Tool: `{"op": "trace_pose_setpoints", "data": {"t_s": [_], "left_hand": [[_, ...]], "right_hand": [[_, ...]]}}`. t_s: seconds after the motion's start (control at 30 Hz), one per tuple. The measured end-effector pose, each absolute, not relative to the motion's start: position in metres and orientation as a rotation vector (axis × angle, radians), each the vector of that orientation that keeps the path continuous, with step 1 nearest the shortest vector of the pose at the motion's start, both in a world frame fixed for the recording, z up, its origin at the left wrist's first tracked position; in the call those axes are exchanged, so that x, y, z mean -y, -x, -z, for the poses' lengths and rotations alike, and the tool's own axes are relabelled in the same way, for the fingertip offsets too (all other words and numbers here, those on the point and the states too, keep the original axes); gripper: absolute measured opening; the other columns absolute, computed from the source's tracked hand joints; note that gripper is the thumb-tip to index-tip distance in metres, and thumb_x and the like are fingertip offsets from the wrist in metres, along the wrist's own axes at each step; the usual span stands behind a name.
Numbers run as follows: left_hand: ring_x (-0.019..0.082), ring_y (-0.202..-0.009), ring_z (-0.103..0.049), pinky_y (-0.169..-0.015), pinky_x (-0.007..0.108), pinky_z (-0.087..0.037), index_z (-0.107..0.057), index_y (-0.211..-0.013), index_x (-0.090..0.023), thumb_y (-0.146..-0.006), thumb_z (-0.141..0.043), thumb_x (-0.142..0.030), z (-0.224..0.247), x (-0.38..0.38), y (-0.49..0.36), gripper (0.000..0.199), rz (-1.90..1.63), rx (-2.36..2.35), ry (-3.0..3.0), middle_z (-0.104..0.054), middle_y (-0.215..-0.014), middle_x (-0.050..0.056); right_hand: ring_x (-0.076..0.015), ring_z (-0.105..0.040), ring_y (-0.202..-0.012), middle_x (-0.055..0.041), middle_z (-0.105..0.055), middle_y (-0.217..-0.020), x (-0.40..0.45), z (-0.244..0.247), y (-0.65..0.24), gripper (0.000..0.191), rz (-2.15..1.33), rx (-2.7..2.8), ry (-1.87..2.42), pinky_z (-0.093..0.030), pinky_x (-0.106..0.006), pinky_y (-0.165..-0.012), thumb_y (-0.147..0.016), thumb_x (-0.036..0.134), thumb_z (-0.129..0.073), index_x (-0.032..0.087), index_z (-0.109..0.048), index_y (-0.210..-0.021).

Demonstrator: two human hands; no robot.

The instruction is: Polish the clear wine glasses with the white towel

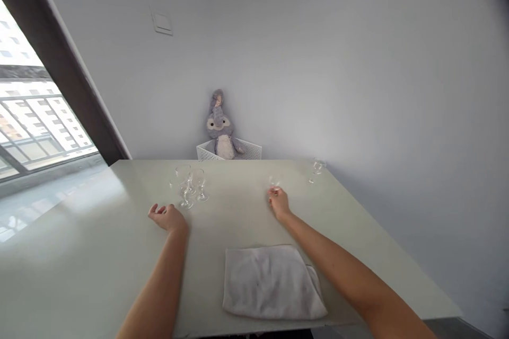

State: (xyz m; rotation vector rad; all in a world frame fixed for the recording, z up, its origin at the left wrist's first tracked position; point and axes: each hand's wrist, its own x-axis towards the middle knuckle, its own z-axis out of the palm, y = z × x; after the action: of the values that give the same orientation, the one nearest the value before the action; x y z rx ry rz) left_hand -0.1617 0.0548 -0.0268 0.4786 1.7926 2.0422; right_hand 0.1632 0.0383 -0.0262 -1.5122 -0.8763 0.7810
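My right hand (279, 202) is closed around the lower part of a small clear stemmed glass (274, 181), whose bowl shows above the fingers. Resting near the left group of glasses, my left hand (170, 217) has loosely curled fingers held apart and nothing in them. Just beyond it stand clear stemmed glasses close together, one of them a front-right glass (201, 184). Off to the right, near the table's far corner, is another stemmed glass (318, 167). Closer to me, a folded white cloth (272, 282) lies between my forearms.
All of this is on a pale, glossy table (230, 217). Behind its far edge a grey plush rabbit (222, 132) sits in a white perforated basket (252, 151). A plain wall stands behind, with a switch (162, 22); a window (35, 111) is at left.
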Motion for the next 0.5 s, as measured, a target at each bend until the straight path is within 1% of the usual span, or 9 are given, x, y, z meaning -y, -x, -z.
{"op": "trace_pose_setpoints", "data": {"t_s": [0.13,0.27,0.37,0.5], "left_hand": [[0.006,-0.062,-0.041,-0.058,0.022,-0.035,-0.032,-0.1,-0.026,-0.066,-0.05,-0.012,0.025,-0.054,0.161,0.041,-2.03,-1.815,-0.465,-0.034,-0.085,-0.003],[0.007,-0.064,-0.042,-0.06,0.023,-0.037,-0.033,-0.099,-0.025,-0.064,-0.05,-0.011,0.023,-0.053,0.16,0.041,-2.023,-1.824,-0.477,-0.033,-0.083,-0.003],[0.007,-0.065,-0.043,-0.062,0.024,-0.038,-0.034,-0.098,-0.024,-0.064,-0.05,-0.01,0.023,-0.054,0.159,0.041,-2.026,-1.83,-0.471,-0.033,-0.082,-0.003],[0.007,-0.064,-0.044,-0.062,0.025,-0.038,-0.035,-0.098,-0.023,-0.064,-0.049,-0.01,0.024,-0.055,0.158,0.038,-2.027,-1.825,-0.459,-0.034,-0.082,-0.003]], "right_hand": [[-0.0063,-0.049,-0.043,-0.0011,-0.059,-0.075,-0.035,0.025,-0.077,0.018,-1.02,1.108,1.409,-0.035,-0.015,-0.033,-0.069,0.02,-0.052,0.017,-0.057,-0.086],[-0.0058,-0.05,-0.044,0.0003,-0.061,-0.078,-0.033,0.019,-0.009,0.018,-1.203,1.291,1.307,-0.037,-0.015,-0.034,-0.067,0.014,-0.054,0.019,-0.059,-0.084],[-0.0056,-0.049,-0.045,0.0011,-0.059,-0.078,-0.035,0.015,0.023,0.019,-1.264,1.359,1.269,-0.037,-0.015,-0.035,-0.068,0.011,-0.053,0.019,-0.059,-0.084],[-0.0058,-0.049,-0.045,0.0005,-0.057,-0.078,-0.044,0.013,0.046,0.018,-1.274,1.365,1.278,-0.038,-0.017,-0.036,-0.071,0.012,-0.051,0.019,-0.058,-0.085]]}}
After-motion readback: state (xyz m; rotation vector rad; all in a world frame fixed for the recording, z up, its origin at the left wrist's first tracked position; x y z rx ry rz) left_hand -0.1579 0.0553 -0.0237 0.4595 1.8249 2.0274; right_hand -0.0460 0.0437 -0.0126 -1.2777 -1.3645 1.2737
